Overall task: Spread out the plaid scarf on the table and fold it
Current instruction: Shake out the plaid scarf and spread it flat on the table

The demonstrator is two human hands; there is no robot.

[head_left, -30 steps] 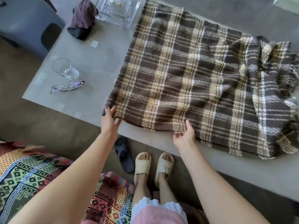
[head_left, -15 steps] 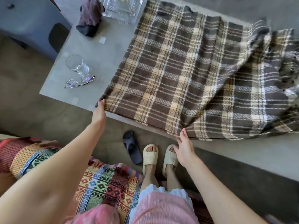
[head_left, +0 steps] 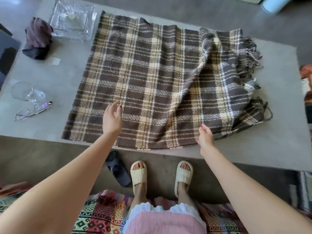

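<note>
The brown, cream and white plaid scarf (head_left: 152,78) lies on the grey table (head_left: 59,78). Its left part is flat. Its right part is rumpled, with a diagonal fold and tangled fringe at the right end. Its near edge hangs slightly over the table's front edge. My left hand (head_left: 111,119) hovers over the scarf's near-left area, fingers relaxed, holding nothing. My right hand (head_left: 204,137) is at the scarf's near edge further right, fingers extended, touching or just above the cloth.
On the table's left stand a tipped glass (head_left: 25,92), eyeglasses (head_left: 32,110), a crumpled dark cloth (head_left: 38,38) and a clear glass tray (head_left: 73,20). A dark slipper (head_left: 118,168) lies on the floor by my feet. A patterned blanket (head_left: 101,217) sits below.
Both hands let go of the scarf's near edge. My left hand moved right over the cloth, my right hand moved further right. The scarf now lies flatter, and the view shifted.
</note>
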